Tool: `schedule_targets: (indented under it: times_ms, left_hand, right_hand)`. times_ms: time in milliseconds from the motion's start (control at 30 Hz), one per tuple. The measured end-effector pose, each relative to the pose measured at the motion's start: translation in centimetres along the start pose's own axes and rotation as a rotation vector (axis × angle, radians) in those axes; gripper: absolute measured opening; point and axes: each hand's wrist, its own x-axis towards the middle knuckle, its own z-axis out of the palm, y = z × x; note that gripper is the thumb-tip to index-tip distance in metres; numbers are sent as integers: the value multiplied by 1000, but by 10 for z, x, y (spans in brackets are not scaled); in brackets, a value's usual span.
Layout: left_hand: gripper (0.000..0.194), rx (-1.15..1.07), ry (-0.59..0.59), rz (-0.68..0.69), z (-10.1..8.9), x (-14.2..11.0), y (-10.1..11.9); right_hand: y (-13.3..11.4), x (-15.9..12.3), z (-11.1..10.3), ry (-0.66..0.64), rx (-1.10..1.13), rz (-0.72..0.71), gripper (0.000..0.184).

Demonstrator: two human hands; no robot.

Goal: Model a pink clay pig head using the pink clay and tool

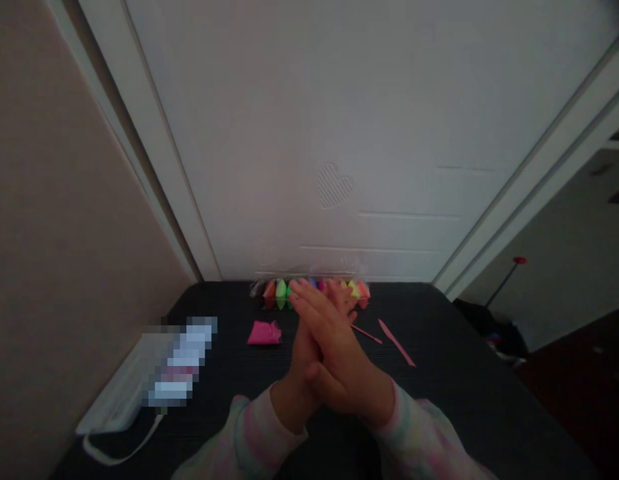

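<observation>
My left hand (298, 377) and my right hand (342, 353) are pressed palm to palm over the middle of the table, crossing at an angle. The right hand lies nearer to me, its fingers stretched up to the left. Behind it, the left hand's fingertips show at the upper right. Whatever may be between the palms is hidden. To the left of the hands lies a small pink packet (263, 333). On the right are a thin pink modelling tool (368, 334), partly covered by the hands, and a pink plastic knife (397, 343).
Small packets in several colours (281, 295) lie in a clear wrapper at the back of the dark table (454, 387). A white device (117, 380) with a blurred-out screen and a white cable (122, 460) is at the left. A white door panel (309, 133) rises behind.
</observation>
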Motion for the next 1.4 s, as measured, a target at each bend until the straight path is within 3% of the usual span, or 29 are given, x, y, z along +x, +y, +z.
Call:
schedule_targets:
  times_ms: [133,200,233,300,367,433,533,633,733,967,1400]
  left_hand:
    - [46,-147,36,-237,-18,-19,-28]
    - [31,-328,189,-458,-29,-28,-38]
    - [23,-379,287,-481,-35,-31,-40]
    - [19,-447,417,-518,-47,-33,-39]
    - [27,-446,464,-536,-60,-27,-30]
    - [33,-406,360,-577,-70,-17,-16]
    - [34,-341,313,-458,-78,-1,0]
    - [24,-294,285,-415,-77,6,-3]
    - [17,-314,224,-467,-72,3,-14]
    - [37,-336,183,-564,-65,-6,-17]
    - [40,-194,48,-484,-78,-7,-28]
  right_hand:
    - [14,-22,15,-123,-91,121,50]
    - [19,-36,24,-188,-116,169,42]
    - [21,-43,27,-202,-112,174,38]
    - [28,-53,27,-156,-88,177,32]
    - [38,-59,22,-1,-36,239,26]
    - [50,-62,16,199,39,363,22]
    - [65,-68,14,371,85,503,19]
    - [66,-75,24,320,50,484,17]
    - [58,-80,34,189,44,386,18]
    - [55,-78,38,-52,66,312,25]
    - [58,-82,31,146,73,414,21]
